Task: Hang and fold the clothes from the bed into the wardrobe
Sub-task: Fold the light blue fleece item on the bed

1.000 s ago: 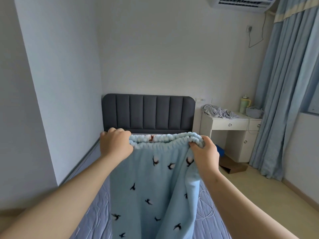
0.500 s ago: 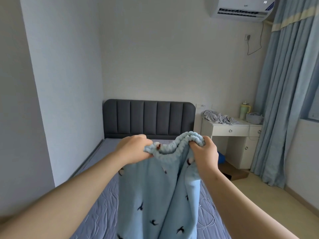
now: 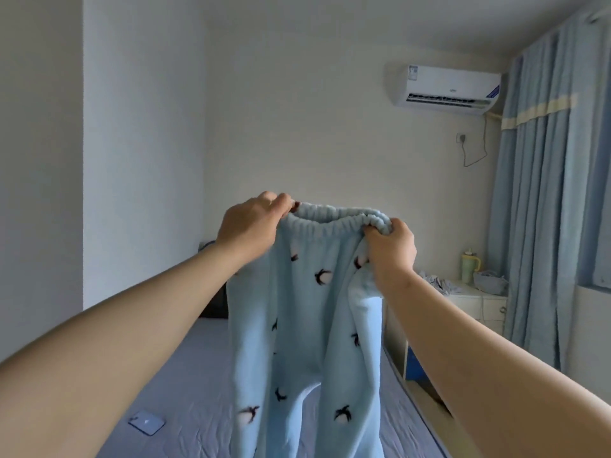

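Trousers [image 3: 307, 325] hang above the bed [image 3: 198, 391], held up by the waistband [image 3: 334, 221]: left grip [image 3: 251, 223] pinches one end, right grip [image 3: 390, 249] clenched round the other. Risk: left pinch looks shallow, fleece may slip, legs drop twisted onto bed.

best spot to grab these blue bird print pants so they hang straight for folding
The elastic waistband, gripped at its two ends, one hand from each side, as the left hand and right hand do now. Held there, the pants hang flat, both legs straight down over the bed.
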